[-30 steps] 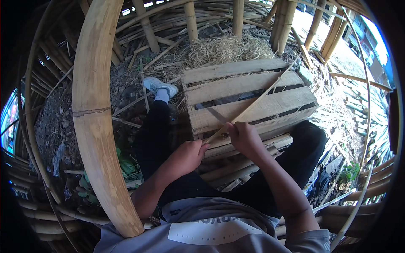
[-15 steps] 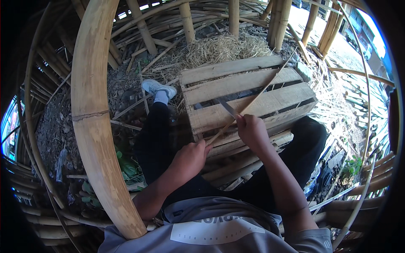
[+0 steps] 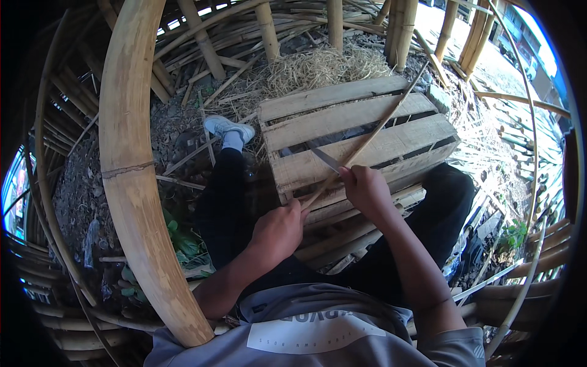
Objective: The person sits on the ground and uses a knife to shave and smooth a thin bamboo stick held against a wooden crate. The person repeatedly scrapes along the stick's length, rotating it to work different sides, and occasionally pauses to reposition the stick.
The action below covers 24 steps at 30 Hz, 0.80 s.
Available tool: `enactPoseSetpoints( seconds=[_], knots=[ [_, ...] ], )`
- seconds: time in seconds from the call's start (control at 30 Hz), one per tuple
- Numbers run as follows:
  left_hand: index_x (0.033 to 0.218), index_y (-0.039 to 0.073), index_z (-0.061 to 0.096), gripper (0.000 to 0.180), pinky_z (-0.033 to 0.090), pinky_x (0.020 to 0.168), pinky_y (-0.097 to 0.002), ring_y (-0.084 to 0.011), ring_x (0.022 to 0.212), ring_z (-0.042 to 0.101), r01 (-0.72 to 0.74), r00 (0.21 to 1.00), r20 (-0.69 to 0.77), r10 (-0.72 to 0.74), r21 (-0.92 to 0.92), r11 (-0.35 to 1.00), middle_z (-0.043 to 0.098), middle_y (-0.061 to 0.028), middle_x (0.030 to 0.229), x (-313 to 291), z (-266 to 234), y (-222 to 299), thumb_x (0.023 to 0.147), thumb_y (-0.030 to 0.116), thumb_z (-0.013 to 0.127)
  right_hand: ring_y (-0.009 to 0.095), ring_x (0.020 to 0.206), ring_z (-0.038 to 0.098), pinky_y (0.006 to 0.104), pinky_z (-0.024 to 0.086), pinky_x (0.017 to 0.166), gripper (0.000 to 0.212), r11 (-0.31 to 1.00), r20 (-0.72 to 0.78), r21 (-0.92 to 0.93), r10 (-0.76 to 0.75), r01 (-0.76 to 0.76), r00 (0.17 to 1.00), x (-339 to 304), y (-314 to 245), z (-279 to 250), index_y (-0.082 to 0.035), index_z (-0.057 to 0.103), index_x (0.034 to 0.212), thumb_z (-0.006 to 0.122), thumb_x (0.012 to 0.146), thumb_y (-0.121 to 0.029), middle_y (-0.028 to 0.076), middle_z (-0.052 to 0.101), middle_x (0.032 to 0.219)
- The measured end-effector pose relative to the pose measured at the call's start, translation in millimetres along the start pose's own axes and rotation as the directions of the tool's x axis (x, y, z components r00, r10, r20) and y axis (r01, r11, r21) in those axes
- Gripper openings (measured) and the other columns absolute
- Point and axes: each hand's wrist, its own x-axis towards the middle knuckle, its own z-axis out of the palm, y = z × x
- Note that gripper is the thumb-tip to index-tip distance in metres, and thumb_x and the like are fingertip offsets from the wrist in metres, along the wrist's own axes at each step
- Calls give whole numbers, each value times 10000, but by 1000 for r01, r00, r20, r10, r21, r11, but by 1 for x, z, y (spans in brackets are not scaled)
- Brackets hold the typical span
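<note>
Looks like a shaving step: left hand (image 3: 278,232) clamped round the near end of the strip (image 3: 382,125), which slants over the crate (image 3: 306,128). Right hand (image 3: 367,189) is wrapped on the knife (image 3: 324,159), blade right by the strip. Next stroke probably calls for a firm left hold. Shirt (image 3: 391,352) has upside-down lettering, nothing else I can read.

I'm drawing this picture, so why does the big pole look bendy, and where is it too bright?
Head view, left: the thick bamboo pole looks bowed, probably from fisheye bending; head view, right: sunlit ground glares almost white; head view, middle: the shaded crate and knife look fairly clear.
</note>
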Motion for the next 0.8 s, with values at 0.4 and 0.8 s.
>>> enactPoseSetpoints(
  seconds=[0.4, 0.8],
  knots=[
    [1000, -34, 575, 347, 572, 627, -519, -441, 710, 697, -21, 999, -38, 21, 4, 1000, 675, -244, 702, 5, 10, -3, 1060, 302, 511, 483, 654, 625, 525, 485, 576, 403, 975, 85, 155, -172, 157, 981, -31, -4, 18, 22, 642, 781, 571, 1033, -284, 259, 607, 644],
    [930, -52, 583, 360, 523, 650, -544, -485, 737, 662, -29, 999, 19, 33, -196, 980, 639, -293, 715, 6, 4, -11, 1067, 272, 506, 492, 692, 630, 539, 493, 619, 410, 996, 0, 87, -27, 27, 1000, -13, 1, 9, 22, 633, 777, 580, 1027, -299, 263, 626, 683]
  ],
)
